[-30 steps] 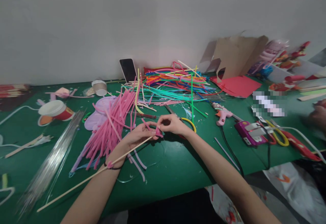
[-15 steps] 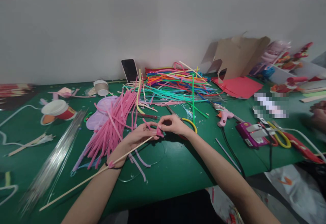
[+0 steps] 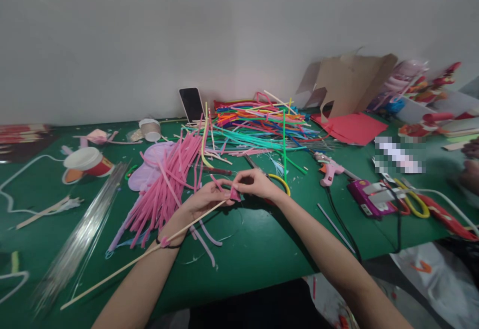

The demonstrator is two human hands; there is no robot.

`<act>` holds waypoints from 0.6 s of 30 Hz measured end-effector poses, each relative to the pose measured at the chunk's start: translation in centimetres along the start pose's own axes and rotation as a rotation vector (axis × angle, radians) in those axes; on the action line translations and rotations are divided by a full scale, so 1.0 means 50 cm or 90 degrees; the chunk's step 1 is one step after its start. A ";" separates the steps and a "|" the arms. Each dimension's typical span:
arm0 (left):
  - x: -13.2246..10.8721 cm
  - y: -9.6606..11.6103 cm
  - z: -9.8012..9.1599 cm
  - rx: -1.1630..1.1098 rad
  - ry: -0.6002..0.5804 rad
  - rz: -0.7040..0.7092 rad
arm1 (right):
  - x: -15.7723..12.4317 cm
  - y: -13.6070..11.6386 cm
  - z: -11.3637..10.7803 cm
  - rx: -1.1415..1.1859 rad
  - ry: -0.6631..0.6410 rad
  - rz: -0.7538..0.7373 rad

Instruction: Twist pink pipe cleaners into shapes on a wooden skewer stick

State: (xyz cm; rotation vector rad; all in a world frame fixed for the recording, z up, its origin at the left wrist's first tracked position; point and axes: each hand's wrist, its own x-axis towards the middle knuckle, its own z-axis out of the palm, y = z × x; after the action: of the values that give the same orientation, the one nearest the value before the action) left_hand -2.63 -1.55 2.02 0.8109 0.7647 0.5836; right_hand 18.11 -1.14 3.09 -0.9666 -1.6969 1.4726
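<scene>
My left hand (image 3: 208, 198) is closed around the upper end of a thin wooden stick (image 3: 123, 268), which slants down to the lower left across my forearm. At the stick's top sits a small piece of pink pipe cleaner (image 3: 234, 194), folded or wound; its exact shape is too small to tell. My right hand (image 3: 254, 183) pinches that pink piece between thumb and fingertips. Beside my left wrist lies a large bundle of pink pipe cleaners (image 3: 168, 189). Yellow-handled scissors (image 3: 281, 182) rest partly hidden behind my right hand.
Coloured pipe cleaners (image 3: 258, 124) are heaped by the wall, near a leaning phone (image 3: 191, 103). A pink glue gun (image 3: 330, 169) and a purple power strip (image 3: 368, 197) with cords lie right. Thin wires (image 3: 84, 229) and a tipped paper cup (image 3: 88, 162) lie left. Another person's hand (image 3: 472, 172) shows far right.
Both hands keep nearly the same grip on the stick and the pink piece. The whole view has shifted very slightly. At far right, the other person's hand has moved a little.
</scene>
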 end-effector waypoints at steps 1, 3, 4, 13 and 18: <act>0.000 0.000 0.000 0.000 -0.001 -0.001 | -0.001 -0.002 -0.001 0.001 -0.003 0.003; 0.000 -0.001 0.000 0.001 -0.004 -0.003 | -0.002 -0.006 -0.001 0.008 -0.009 0.004; 0.000 -0.001 0.000 0.002 -0.004 -0.003 | -0.002 -0.007 -0.001 0.012 -0.012 0.003; 0.000 -0.001 0.002 0.000 -0.008 -0.001 | -0.002 -0.009 0.001 0.045 -0.023 0.020; 0.001 -0.001 0.001 0.010 -0.013 0.001 | 0.001 0.004 0.001 0.058 -0.037 0.008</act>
State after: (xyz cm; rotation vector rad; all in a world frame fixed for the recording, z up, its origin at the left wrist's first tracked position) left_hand -2.55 -1.57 1.99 0.8307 0.7505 0.5712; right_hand 18.05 -1.12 2.87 -0.8951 -1.6510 1.5862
